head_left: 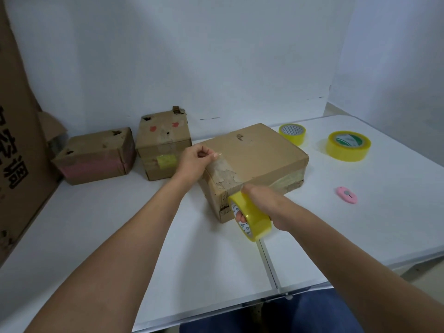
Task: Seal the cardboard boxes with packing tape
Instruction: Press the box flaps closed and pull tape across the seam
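While the right hand (262,207) grips the tape roll (249,218), the left hand (195,159) pinches its end.

Packing station, makeshift. White folding table (120,236) against plain white walls; three worn brown cardboard boxes (259,159); spare yellow-edged tape rolls (348,146); small pink box cutter (346,194); large printed cardboard sheet (16,140) leaning at left.

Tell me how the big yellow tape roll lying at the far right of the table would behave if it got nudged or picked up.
The far-right tape roll lies flat on the white table, so a nudge would probably slide it, not roll it. Stood on edge, its round shape would likely roll. It looks thickly wound, so probably stiff and fairly heavy for its size.
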Motion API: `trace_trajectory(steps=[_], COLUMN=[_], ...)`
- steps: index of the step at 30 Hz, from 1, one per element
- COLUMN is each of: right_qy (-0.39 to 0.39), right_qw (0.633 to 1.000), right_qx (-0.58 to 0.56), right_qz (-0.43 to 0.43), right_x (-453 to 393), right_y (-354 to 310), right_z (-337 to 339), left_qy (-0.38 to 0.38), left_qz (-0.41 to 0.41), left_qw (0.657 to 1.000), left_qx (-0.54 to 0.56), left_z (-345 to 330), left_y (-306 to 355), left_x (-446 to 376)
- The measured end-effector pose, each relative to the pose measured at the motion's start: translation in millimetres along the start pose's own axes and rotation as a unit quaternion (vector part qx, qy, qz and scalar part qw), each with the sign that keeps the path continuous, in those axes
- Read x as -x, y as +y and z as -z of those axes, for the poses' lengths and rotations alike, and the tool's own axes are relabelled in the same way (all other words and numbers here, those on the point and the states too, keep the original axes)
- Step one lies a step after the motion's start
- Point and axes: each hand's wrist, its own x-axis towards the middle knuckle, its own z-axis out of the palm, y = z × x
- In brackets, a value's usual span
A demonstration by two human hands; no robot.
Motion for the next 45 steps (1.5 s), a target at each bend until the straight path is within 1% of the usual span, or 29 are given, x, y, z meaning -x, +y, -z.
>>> trace_trajectory(steps=[9, 13, 18, 20, 23, 26, 27, 29, 30, 32, 34, 36, 39, 45], right_qy=[-0.009, 0.004, -0.005, -0.004, -0.003, 0.005, 0.006, 0.004, 0.004, 0.001, 0.0, 0.001, -0.013, 0.003], right_qw=[1.0, 1.0, 1.0, 1.0, 1.0, 1.0, 1.0, 1.0, 1.0, 1.0, 1.0, 1.0, 1.0, 1.0], right_qx=[-0.012, -0.006, -0.01, -0.009, -0.01, -0.009, -0.015, -0.019, -0.018, -0.017, -0.016, -0.011, -0.02, -0.004], right_qz=[-0.012, -0.012, -0.018, -0.02, -0.022, -0.014, -0.011, -0.006, -0.005, 0.0, 0.004, 0.004, 0.004, 0.016], right_x=[-1.0, 0.1, -1.8, -2.5, -1.2, -0.7, -0.4, -1.6, -2.5, -3.7, -4.9, -5.8, -7.4, -2.6], right_y=[-3.4, -3.1, -1.9, -1.3, -0.4, 0.6, 0.4, 1.0, 1.4, 2.3, 3.3, 4.3, 5.8, 4.8], right_z=[-0.5, -0.3, -1.8, -2.4, -2.0, -1.4, -1.4, -1.4, -1.5, -1.9, -2.6, -3.4, -3.9, -4.9], left_qy=[-0.002, 0.015, 0.031, 0.022, 0.022, 0.038, 0.043, 0.042, 0.026, -0.037, -0.113, -0.156, -0.183, -0.222], left_qz=[-0.022, -0.049, -0.031, -0.041, -0.064, -0.046, -0.049, -0.094, -0.119, -0.145, -0.134, -0.109, -0.107, -0.121], left_qw=[0.998, 0.991, 0.991, 0.99, 0.984, 0.979, 0.977, 0.965, 0.957, 0.946, 0.936, 0.926, 0.917, 0.905], left_qx=[-0.065, -0.121, -0.124, -0.134, -0.164, -0.194, -0.203, -0.241, -0.264, -0.287, -0.304, -0.327, -0.338, -0.342], left_z=[-1.9, -5.5, -2.7, -0.1, -1.1, -0.2, 1.6, 6.0, 7.5, 6.2, 1.8, -0.7, 2.3, 11.0], left_y=[-9.1, -12.9, -13.6, -11.8, -10.4, -1.5, 2.3, 8.7, 10.4, 10.2, 5.1, -1.8, -10.7, -23.3], left_x=[0.4, 4.2, 4.3, 2.6, -0.7, -6.1, -5.7, 2.6, 11.0, 32.8, 48.9, 53.8, 48.2, 36.2])
